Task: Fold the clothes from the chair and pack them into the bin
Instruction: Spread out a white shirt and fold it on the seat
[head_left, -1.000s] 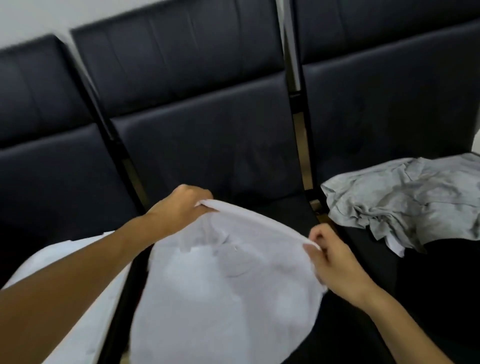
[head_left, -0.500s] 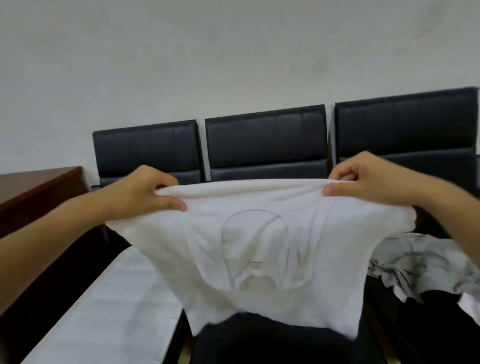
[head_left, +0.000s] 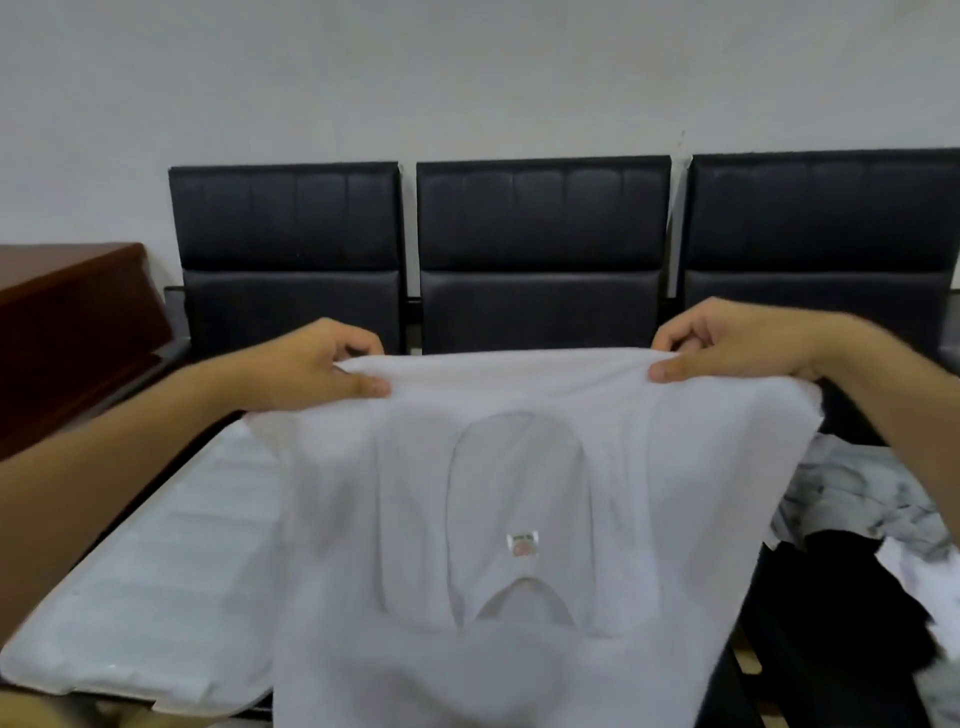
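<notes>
A white T-shirt (head_left: 519, 499) hangs spread out in front of me, upside down, its neck opening and label showing through the thin cloth low in the middle. My left hand (head_left: 317, 366) pinches its top edge at the left. My right hand (head_left: 727, 340) pinches the same edge at the right. Both hands hold the cloth taut above the middle black chair (head_left: 540, 249). A crumpled grey garment (head_left: 852, 499) and a dark garment (head_left: 841, 597) lie on the right chair seat. A white flat bin lid or tray (head_left: 156, 587) lies on the left seat.
Three black padded chairs stand in a row against a white wall (head_left: 467, 78). A brown wooden cabinet (head_left: 67, 322) stands at the far left. The shirt hides the middle seat.
My hands lifted the shirt from the seat and pulled it wide apart. The view rose from the seats to the chair backs and wall. Since half a second ago, the shirt hangs a little lower and flatter.
</notes>
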